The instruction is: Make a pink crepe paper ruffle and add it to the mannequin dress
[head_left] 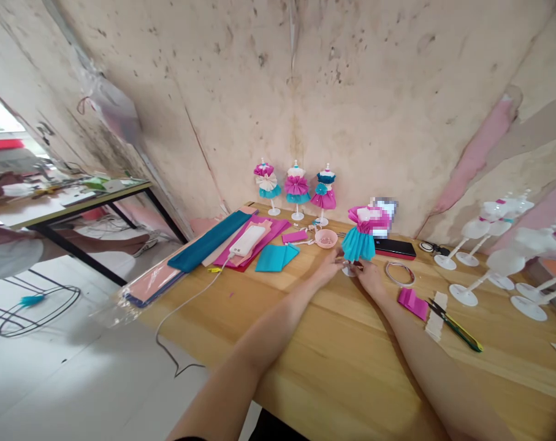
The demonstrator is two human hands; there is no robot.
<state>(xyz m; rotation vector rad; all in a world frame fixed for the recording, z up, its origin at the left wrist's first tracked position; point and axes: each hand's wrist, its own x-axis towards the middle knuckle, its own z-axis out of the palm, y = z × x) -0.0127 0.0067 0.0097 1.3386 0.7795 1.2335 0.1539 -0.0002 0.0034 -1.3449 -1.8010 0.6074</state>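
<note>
A small mannequin [359,236] on a white stand wears a ruffled magenta paper top and a pleated turquoise skirt. It stands upright on the wooden table [323,349], in front of me. My left hand [331,264] is closed at the left side of its stand, just under the skirt hem. From the right, my right hand [368,274] closes on the same low part, fingers partly hidden by the skirt. A pink bowl [326,239] with small beads sits beyond my left hand. Folded turquoise paper [275,258] lies to the left.
Three dressed mannequins [297,187] stand against the wall. Bare white mannequins [502,260] fill the right side. Nearer are green-handled scissors [464,332], folded magenta paper [413,304] and a wire coil [400,274]. Left lie crepe paper sheets [213,240] and a white power bank [247,241] with a cable.
</note>
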